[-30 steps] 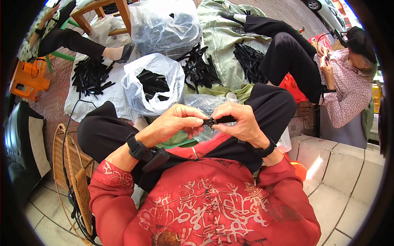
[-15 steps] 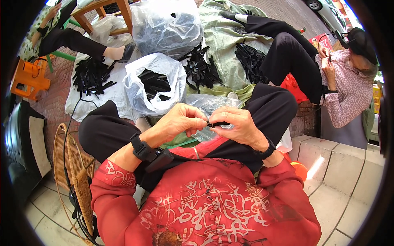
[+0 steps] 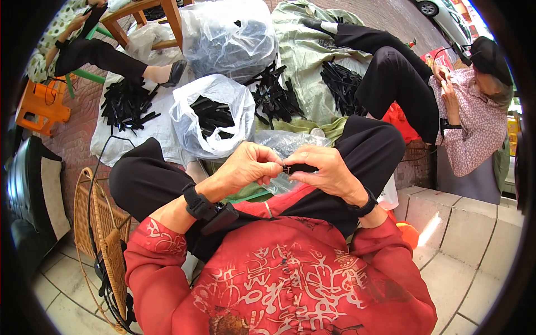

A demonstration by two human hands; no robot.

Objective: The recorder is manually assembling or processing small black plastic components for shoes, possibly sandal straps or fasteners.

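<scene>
Above my lap, my right hand (image 3: 325,170) pinches a slim black strip-shaped piece (image 3: 302,167) between thumb and fingers. A small shiny bit shows at its left end, too small to name. There the fingertips of my left hand (image 3: 251,167) are closed in a pinch, touching the end of the piece. Whatever else lies between those fingertips is hidden. Just beyond my hands stands a white plastic bag (image 3: 184,106) with several similar black pieces (image 3: 212,117) inside.
Heaps of black strips (image 3: 127,105) lie on sheets around the bag. A large clear bag (image 3: 229,42) stands behind. To the right, another person (image 3: 474,111) sits working with both hands; a second person's leg (image 3: 106,58) shows at far left. A wicker basket (image 3: 100,223) stands left of me.
The black piece has turned slightly in my right hand and shows a broader face. Both hands stay together in almost the same place. The person at right has shifted their hands slightly.
</scene>
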